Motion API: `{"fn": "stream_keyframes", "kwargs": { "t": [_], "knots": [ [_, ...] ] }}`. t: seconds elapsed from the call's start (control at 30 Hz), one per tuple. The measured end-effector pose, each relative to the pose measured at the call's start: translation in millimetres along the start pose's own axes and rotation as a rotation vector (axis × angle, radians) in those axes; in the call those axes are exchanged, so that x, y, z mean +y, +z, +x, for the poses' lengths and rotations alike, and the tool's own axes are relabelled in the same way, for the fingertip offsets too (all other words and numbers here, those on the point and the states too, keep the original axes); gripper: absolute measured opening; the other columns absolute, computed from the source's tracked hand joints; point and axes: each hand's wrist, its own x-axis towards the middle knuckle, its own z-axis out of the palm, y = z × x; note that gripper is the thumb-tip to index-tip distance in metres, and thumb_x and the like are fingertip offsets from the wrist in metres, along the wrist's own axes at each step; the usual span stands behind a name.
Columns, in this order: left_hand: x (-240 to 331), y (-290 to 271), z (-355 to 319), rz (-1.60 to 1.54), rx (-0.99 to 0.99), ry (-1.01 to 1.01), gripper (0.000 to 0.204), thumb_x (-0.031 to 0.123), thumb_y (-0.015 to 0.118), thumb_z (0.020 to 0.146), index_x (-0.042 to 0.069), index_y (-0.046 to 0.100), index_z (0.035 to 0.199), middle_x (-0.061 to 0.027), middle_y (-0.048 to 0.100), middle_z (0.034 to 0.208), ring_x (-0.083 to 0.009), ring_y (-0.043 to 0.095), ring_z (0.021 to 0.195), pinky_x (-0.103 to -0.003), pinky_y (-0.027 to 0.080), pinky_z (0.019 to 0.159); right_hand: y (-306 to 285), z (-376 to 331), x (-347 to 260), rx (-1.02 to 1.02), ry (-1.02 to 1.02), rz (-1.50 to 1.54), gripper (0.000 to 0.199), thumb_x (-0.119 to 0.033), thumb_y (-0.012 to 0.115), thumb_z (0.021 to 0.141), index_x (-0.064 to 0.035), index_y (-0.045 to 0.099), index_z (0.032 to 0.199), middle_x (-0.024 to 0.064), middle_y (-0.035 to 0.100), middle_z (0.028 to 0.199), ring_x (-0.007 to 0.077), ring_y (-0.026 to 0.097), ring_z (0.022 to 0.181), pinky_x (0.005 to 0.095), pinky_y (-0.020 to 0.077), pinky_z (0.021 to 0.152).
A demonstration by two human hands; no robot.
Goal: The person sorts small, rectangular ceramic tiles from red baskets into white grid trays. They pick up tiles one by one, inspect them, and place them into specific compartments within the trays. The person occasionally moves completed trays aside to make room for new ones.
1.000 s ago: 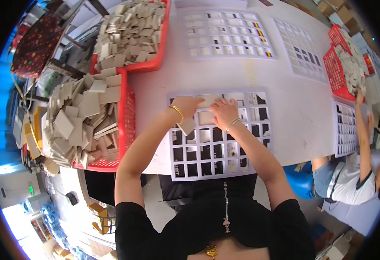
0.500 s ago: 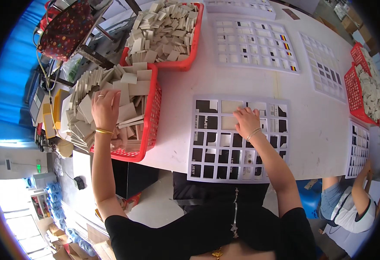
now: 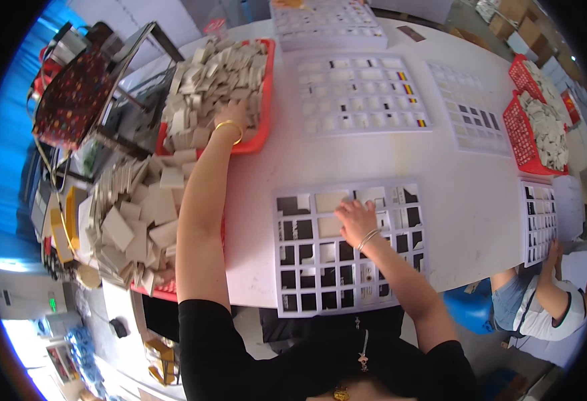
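Observation:
My left hand (image 3: pixel 232 119), with a gold bangle at the wrist, is in the far red basket (image 3: pixel 267 80). It touches the heaped small off-white flat pieces (image 3: pixel 216 77) there, and its fingertips are hard to make out among them. Over the upper middle of a white grid tray (image 3: pixel 281 267) lies my right hand (image 3: pixel 357 224), fingers apart and resting by a compartment with a cream piece (image 3: pixel 327 202). Many of the tray's compartments show black-and-white printed bottoms. I see nothing held in the right hand.
A nearer basket overflows with larger off-white flat pieces (image 3: pixel 133 220), beneath my left forearm. More white grid trays (image 3: pixel 367 127) lie farther across the table. On the right stand red baskets (image 3: pixel 522 134) of pieces, and another person (image 3: pixel 554 294) works at a tray.
My left hand has moved from the near basket forward and right into the far basket. The right hand stays over the upper part of the tray, and the whole view has shifted.

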Motion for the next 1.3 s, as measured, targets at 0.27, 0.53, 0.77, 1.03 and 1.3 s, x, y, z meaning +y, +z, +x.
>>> {"fn": "stream_keyframes", "kwargs": {
  "t": [0.27, 0.53, 0.77, 1.03, 1.3],
  "knots": [
    [17.2, -6.2, 21.2, 0.115, -0.24, 0.033, 0.06, 0.036, 0.07, 0.071, 0.014, 0.052, 0.123, -0.0108, 0.057, 0.125, -0.0279, 0.044, 0.126, -0.047, 0.024, 0.107, 4.4, -7.0, 3.9, 0.093, 0.012, 0.004, 0.04, -0.015, 0.067, 0.072, -0.0112, 0.056, 0.11, 0.0051, 0.049, 0.125, 0.0189, 0.047, 0.112, 0.0481, 0.0313, 0.094],
    [12.9, -0.6, 34.4, 0.013, -0.339, 0.006, 0.078, 0.046, 0.075, 0.063, 0.01, 0.047, 0.126, -0.0165, 0.058, 0.122, -0.0322, 0.052, 0.117, -0.041, 0.038, 0.1, 13.2, -4.4, 4.1, 0.183, -0.017, 0.004, 0.044, -0.013, 0.067, 0.067, -0.0117, 0.053, 0.109, 0.0054, 0.049, 0.124, 0.0211, 0.047, 0.111, 0.0483, 0.0329, 0.09],
    [7.4, 14.1, 28.0, -0.065, -0.212, 0.02, 0.072, 0.044, 0.074, 0.062, 0.011, 0.049, 0.121, -0.0142, 0.063, 0.113, -0.0295, 0.058, 0.108, -0.04, 0.045, 0.092, 12.5, -5.1, 1.5, 0.12, 0.005, -0.004, 0.044, -0.015, 0.067, 0.071, -0.0109, 0.056, 0.113, 0.0064, 0.048, 0.126, 0.0202, 0.045, 0.115, 0.0495, 0.0316, 0.096],
    [-8.9, 23.0, 27.4, -0.319, -0.108, -0.047, 0.063, 0.033, 0.072, 0.066, 0.015, 0.051, 0.123, -0.0159, 0.063, 0.111, -0.033, 0.059, 0.105, -0.041, 0.047, 0.088, 12.3, -7.1, 2.5, 0.097, 0.006, -0.011, 0.046, -0.019, 0.07, 0.07, -0.0108, 0.055, 0.113, 0.0067, 0.045, 0.129, 0.0204, 0.045, 0.115, 0.0501, 0.0309, 0.097],
    [-42.4, -5.8, 22.4, -0.869, 0.162, -0.256, 0.057, 0.019, 0.066, 0.069, 0.008, 0.051, 0.123, -0.0117, 0.066, 0.094, -0.0219, 0.066, 0.084, -0.032, 0.05, 0.063, 6.7, -1.4, 0.8, 0.045, -0.001, -0.015, 0.039, -0.016, 0.066, 0.072, -0.0106, 0.058, 0.11, 0.0071, 0.05, 0.124, 0.0204, 0.046, 0.115, 0.0489, 0.0294, 0.098]
  ]
}}
